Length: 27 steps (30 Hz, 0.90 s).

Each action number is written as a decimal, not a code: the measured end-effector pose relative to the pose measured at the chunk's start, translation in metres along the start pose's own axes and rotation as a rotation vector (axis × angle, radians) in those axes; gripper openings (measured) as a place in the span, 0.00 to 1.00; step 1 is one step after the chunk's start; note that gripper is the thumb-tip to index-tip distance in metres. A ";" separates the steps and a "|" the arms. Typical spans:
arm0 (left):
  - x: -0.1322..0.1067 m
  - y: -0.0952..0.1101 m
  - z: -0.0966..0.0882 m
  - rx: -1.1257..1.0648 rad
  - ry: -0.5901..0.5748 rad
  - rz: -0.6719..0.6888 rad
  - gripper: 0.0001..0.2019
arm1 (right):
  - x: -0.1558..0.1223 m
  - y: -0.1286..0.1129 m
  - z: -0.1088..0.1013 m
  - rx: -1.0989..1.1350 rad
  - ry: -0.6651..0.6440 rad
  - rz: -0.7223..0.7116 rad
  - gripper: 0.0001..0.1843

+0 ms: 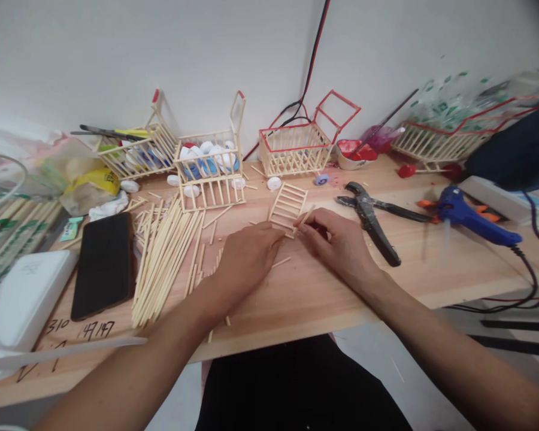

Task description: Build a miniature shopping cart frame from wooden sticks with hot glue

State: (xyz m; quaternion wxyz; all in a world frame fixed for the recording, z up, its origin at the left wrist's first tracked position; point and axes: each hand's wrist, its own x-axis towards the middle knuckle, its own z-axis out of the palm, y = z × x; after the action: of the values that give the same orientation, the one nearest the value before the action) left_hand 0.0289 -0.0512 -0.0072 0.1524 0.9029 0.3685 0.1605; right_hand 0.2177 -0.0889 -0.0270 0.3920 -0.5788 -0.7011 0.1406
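left hand (pixel 247 254) rests fingers-flat on the counter (pixel 296 293), tips pinning the near end of the stick panel (pixel 288 205); its grip is not closed. right hand (pixel 336 242) pinches a short stick (pixel 307 214) beside the panel. judged step: fitting that stick; next calls for steady alignment. panel lies flat just beyond both grips, long axis running away from them.
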 end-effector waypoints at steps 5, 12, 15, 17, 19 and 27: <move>0.000 0.000 0.001 0.011 -0.003 0.001 0.13 | 0.000 0.002 0.000 -0.003 0.030 -0.016 0.05; 0.000 -0.002 0.002 0.021 0.004 0.004 0.13 | 0.000 -0.001 -0.003 0.001 0.048 -0.038 0.05; 0.000 -0.002 0.002 0.008 0.007 0.004 0.13 | -0.001 -0.001 -0.004 0.002 0.029 -0.042 0.05; 0.000 -0.002 0.002 0.003 0.010 0.011 0.13 | -0.002 -0.001 -0.004 0.002 0.013 -0.048 0.05; 0.000 -0.002 0.001 0.004 0.013 0.011 0.13 | -0.002 -0.001 -0.004 -0.001 0.000 -0.058 0.05; 0.000 -0.001 0.001 -0.009 0.015 0.007 0.13 | -0.002 -0.001 -0.003 -0.011 -0.016 -0.097 0.05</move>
State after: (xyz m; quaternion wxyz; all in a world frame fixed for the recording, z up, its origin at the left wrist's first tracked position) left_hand 0.0288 -0.0508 -0.0082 0.1530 0.9022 0.3658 0.1697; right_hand 0.2191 -0.0920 -0.0249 0.3895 -0.5452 -0.7322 0.1224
